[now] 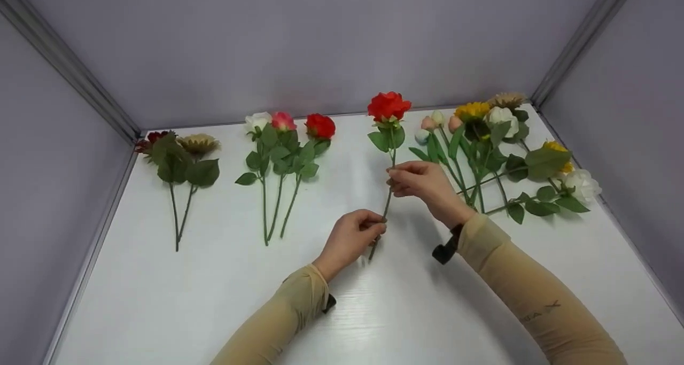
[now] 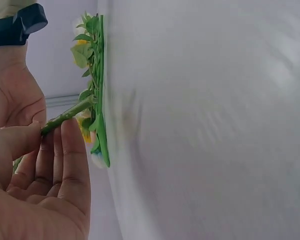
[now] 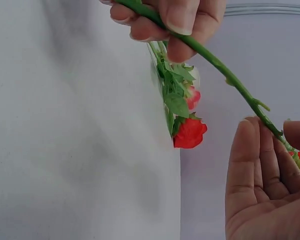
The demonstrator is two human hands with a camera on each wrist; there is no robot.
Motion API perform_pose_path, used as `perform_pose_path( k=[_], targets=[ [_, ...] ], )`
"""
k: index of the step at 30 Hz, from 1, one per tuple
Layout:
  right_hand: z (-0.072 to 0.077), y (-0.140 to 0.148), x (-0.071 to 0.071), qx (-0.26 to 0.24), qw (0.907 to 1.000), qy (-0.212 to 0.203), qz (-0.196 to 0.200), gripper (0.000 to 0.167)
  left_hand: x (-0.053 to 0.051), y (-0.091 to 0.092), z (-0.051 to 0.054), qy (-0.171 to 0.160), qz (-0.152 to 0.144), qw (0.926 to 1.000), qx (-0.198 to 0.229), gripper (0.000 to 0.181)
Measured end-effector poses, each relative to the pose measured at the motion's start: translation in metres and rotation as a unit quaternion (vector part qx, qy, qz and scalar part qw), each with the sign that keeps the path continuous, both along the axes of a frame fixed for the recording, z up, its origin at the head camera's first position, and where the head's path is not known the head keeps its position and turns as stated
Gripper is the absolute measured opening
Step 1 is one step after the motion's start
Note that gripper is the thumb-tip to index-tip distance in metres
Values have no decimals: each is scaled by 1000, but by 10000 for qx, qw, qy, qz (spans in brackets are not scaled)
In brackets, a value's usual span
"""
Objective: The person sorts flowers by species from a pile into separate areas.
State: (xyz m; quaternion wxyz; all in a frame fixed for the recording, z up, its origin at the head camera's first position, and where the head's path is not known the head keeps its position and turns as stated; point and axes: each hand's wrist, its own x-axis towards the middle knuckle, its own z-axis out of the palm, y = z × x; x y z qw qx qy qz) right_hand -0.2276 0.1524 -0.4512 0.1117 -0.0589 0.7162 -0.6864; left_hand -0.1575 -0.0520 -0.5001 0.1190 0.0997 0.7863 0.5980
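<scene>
Progress seems only partial, judging by how the stems are laid out. Two small bunches can be seen toward the left: a dark red flower [image 1: 155, 137] with a beige flower [image 1: 199, 144], then a white rose [image 1: 258, 121], a pink rose [image 1: 283, 121] and a red rose [image 1: 320, 125]. A messier pile is spread at the right, with tulips [image 1: 429, 123], a sunflower [image 1: 472, 110] and other crossed stems, so that lot probably hasn't been dealt with yet (just a guess). Between those groups, the long-stemmed red flower [image 1: 389, 107] is held up over the bench [image 1: 160, 301] in both hands. Its stem is pinched below the leaves by the right hand [image 1: 425, 186], and close to the bottom end by the left hand [image 1: 350, 239], thumb against fingers. Container-wise, no vase, pot or basket is shown in any view; the other flowers are just laid straight on the bench.
</scene>
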Motion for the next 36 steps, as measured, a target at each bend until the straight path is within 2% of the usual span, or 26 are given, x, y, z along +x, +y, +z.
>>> perform_pose_path(
  k=[8, 15, 19, 22, 24, 26, 30, 33, 36],
  targets=[
    [-9, -13, 6, 14, 9996, -119, -237, 30, 1, -9, -2, 188, 120, 9985, -505, 21],
    [-14, -25, 5, 102, 9996, -116, -242, 28, 2, -17, -2, 214, 183, 9985, -468, 23],
    [-15, -35, 6, 121, 9998, -62, -140, 27, 1, -29, 1, 333, 216, 9962, -771, 20],
    [-16, -41, 7, 310, 9995, 96, 36, 31, -2, -45, 6, 437, 337, 9920, -1135, 17],
    [-18, -45, 8, 644, 9971, 357, 178, 35, -5, -59, 10, 506, 486, 9876, -1404, 14],
    [-19, -48, 10, 1129, 9906, 701, 311, 39, -10, -76, 16, 555, 677, 9811, -1726, 13],
    [-20, -56, 14, 2123, 9658, 1377, 562, 49, -24, -114, 25, 655, 1061, 9613, -2457, 15],
    [-20, -64, 17, 2569, 9490, 1660, 769, 56, -37, -141, 30, 656, 1280, 9435, -2985, 18],
    [-18, -75, 18, 2920, 9332, 1860, 966, 60, -49, -161, 31, 582, 1393, 9305, -3336, 20]
  ],
)
